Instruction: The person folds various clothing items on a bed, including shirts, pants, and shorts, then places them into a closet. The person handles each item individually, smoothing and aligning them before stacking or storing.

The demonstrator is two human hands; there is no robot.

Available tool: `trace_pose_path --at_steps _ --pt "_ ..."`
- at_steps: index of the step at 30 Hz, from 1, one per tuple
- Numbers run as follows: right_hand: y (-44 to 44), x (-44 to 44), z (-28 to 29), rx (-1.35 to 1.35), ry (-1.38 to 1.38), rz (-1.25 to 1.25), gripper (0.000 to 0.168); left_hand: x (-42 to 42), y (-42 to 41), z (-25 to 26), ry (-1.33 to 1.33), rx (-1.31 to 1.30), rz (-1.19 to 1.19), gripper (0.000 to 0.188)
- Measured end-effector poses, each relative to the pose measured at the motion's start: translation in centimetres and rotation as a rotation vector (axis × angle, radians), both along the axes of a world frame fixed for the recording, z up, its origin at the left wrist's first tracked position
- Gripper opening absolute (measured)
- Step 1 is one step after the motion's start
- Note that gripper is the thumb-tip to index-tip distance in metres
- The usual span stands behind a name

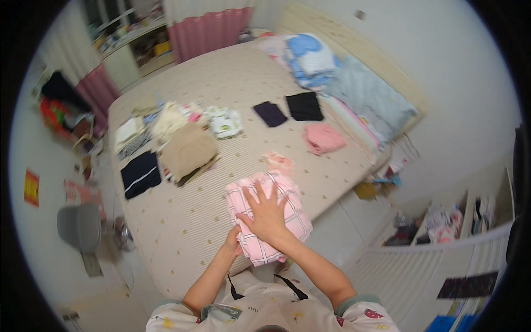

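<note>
A folded pink cloth with a checked line pattern (294,207) lies at the near edge of the bed, close to my body. My right hand (265,213) rests flat on top of it with the fingers spread. At its near left side, my left hand (234,240) grips the cloth's edge, the fingers partly hidden beneath it. Just beyond the bundle is a small crumpled peach-pink piece of fabric (280,162). Farther off lie a folded pink garment (323,139), a dark purple folded cloth (270,114) and a black folded cloth (304,106).
On the bed (191,232), a pile of clothes topped by a beige garment (188,151) sits left, beside a navy folded garment (141,174). Pillows (369,99) lie by the headboard (356,45). A grey chair (79,226) stands left; open storage compartments (421,226) are right.
</note>
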State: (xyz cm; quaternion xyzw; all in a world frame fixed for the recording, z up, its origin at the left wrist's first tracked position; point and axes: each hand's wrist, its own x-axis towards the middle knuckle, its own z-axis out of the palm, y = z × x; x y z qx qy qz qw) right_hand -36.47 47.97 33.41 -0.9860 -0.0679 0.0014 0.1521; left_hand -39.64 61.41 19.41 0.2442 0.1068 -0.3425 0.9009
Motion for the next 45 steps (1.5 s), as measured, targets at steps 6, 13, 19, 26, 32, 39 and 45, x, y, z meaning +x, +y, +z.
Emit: trace_pose_path --at_steps 6,13,19,26,32,39,45 --pt "-15.1 -1.0 5.7 -0.116 -0.21 -0.068 0.067 1.8 -17.1 5.6 -0.22 -0.113 -0.16 0.081" --pt "-32.9 -5.8 11.5 -0.297 -0.32 -0.206 0.065 0.3 -37.8 10.8 -0.189 -0.266 -0.249 0.07" --pt "-48.2 -7.7 13.9 -0.143 -0.497 -0.299 0.065 1.1 -52.3 10.3 -0.261 -0.269 -0.433 0.059" --pt "-63.8 -7.2 16.8 -0.14 -0.431 -0.801 0.069 3.3 -70.0 12.4 -0.247 -0.446 -0.545 0.046" --pt "-75.7 -6.7 20.0 -0.169 -0.509 -0.804 0.062 4.8 -84.4 16.3 -0.292 -0.324 -0.611 0.039" --pt "-88.3 -8.5 25.7 -0.26 -0.597 -0.927 0.056 2.4 -99.8 24.2 -0.429 -0.354 -0.662 0.031" --pt "-97.0 -13.9 29.4 -0.112 -0.775 -0.865 0.053 -4.0 -111.3 29.0 -0.874 -0.425 -0.492 0.046"
